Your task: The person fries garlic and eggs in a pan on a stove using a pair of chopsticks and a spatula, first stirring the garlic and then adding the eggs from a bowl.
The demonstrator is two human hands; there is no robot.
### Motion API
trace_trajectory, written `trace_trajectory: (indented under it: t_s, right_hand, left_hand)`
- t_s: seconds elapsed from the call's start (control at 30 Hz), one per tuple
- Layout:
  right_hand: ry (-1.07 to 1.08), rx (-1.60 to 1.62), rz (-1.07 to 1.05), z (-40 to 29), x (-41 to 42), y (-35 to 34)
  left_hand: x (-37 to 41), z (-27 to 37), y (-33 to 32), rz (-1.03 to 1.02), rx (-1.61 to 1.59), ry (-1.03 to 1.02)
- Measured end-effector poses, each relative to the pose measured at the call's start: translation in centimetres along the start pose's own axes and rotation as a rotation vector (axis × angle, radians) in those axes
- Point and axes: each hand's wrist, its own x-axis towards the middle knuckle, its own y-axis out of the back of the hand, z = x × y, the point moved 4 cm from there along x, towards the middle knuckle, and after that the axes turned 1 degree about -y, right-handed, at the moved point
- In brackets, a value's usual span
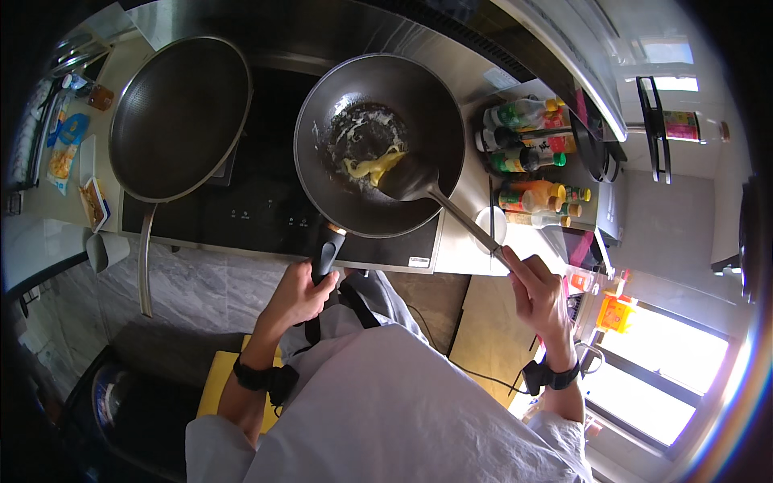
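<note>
My left hand [300, 293] grips the black handle [328, 256] of a dark wok [374, 78] on the right side of a black glass cooktop [272, 199]. In my right hand [536, 291] is a metal wok spatula [413, 179], held by its long shaft. The spatula's blade rests low inside the wok, against a soft yellow mass [374, 166] that looks like cooked egg. Pale residue and a shiny film spread over the wok's bottom around it. What lies beneath the blade is hidden.
A large frying pan [181, 115] sits on the cooktop's left, its handle [146, 265] jutting past the front edge. Several condiment bottles [525, 160] stand on the right counter beside a white bowl [489, 226]. Food packages [63, 151] lie at the far left. A range hood [567, 66] overhangs the right.
</note>
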Motion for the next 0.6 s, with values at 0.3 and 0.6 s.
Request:
trace_trajectory:
  t_s: [0.3,0.6]
  right_hand:
    - [-0.591,1.635,-0.156,4.6,-5.3,-4.4]
    - [-0.632,1.426,-0.142,5.3,-6.4,-5.9]
  left_hand:
    - [-0.7,1.0,-0.3,-0.006,-0.092,0.037]
    - [-0.9,1.1,-0.1,-0.023,-0.054,-0.062]
